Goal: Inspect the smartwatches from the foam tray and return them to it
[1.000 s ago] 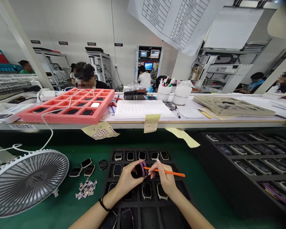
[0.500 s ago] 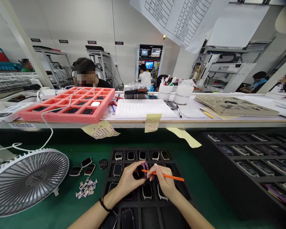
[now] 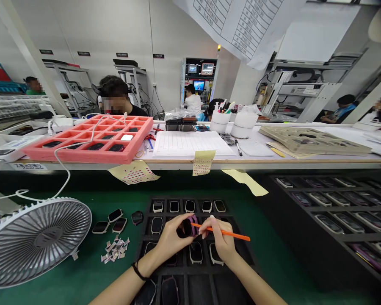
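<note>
Above a black foam tray (image 3: 200,289) of watch bodies, my left hand (image 3: 171,238) grips a purple-framed watch body (image 3: 186,228) between thumb and fingers. A black band is round the left wrist. My right hand (image 3: 220,240) pinches a thin orange stick (image 3: 236,235), whose left tip meets the purple edge of the watch body. Silver-framed watch bodies lie in the tray slots, such as one (image 3: 196,253) just below the hands.
To the left are a grey fan (image 3: 47,239), loose watch bodies (image 3: 119,225) and a pile of small tabs (image 3: 116,250). Another black tray (image 3: 305,228) stands right. A shelf edge (image 3: 178,165) crosses ahead, bearing a pink tray (image 3: 127,156). People sit beyond.
My right hand and the orange stick have shifted slightly to the right. My left hand still holds the watch body in nearly the same place.
</note>
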Motion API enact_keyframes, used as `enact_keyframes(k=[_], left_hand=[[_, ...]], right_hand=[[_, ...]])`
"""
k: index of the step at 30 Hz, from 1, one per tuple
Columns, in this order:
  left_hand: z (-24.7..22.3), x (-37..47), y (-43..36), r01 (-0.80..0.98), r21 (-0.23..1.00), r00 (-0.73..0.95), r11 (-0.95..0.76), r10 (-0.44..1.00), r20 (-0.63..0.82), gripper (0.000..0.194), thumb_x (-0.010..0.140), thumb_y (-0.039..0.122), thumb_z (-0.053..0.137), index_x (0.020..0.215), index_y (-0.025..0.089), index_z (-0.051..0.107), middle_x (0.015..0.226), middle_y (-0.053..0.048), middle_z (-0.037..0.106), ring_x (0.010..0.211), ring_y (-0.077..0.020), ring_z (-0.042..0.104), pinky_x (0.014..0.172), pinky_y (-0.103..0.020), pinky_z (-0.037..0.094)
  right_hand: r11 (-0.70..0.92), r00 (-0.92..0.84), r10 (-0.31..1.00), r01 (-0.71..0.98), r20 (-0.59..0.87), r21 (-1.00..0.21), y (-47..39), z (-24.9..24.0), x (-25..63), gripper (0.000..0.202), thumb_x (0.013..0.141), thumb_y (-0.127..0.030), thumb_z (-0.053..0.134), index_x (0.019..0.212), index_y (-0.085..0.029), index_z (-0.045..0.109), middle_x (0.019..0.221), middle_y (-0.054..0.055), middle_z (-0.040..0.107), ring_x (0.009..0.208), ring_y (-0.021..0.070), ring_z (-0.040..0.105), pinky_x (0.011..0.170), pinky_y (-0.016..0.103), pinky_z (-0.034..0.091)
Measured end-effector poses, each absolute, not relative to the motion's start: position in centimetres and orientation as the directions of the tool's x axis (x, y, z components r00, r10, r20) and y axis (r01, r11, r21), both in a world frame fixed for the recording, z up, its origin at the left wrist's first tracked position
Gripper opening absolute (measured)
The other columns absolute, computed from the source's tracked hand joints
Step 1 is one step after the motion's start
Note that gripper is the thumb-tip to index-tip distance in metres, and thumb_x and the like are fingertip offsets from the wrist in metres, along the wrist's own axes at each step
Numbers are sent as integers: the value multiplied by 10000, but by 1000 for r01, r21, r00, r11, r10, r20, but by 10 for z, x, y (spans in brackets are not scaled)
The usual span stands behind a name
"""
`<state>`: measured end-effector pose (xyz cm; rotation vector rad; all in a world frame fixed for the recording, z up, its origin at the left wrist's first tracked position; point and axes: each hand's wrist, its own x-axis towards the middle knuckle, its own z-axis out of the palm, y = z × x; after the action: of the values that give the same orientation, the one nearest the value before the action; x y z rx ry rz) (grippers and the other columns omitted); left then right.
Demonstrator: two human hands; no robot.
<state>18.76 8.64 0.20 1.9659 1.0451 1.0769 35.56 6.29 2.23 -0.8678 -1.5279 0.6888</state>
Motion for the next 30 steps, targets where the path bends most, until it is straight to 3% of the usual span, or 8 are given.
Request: enact_keyframes(k=[30], left_hand=[[3,188,86,326,813,334,-482,864,378,499,663,161,678,1151,213,585,1109,-60,670,946,-208,650,740,-285,557]], right_hand=[[522,12,849,122,528,-844,65,14,357,467,973,-304,325,652,-186,644,571,28,608,455,121,544,471,247,440]])
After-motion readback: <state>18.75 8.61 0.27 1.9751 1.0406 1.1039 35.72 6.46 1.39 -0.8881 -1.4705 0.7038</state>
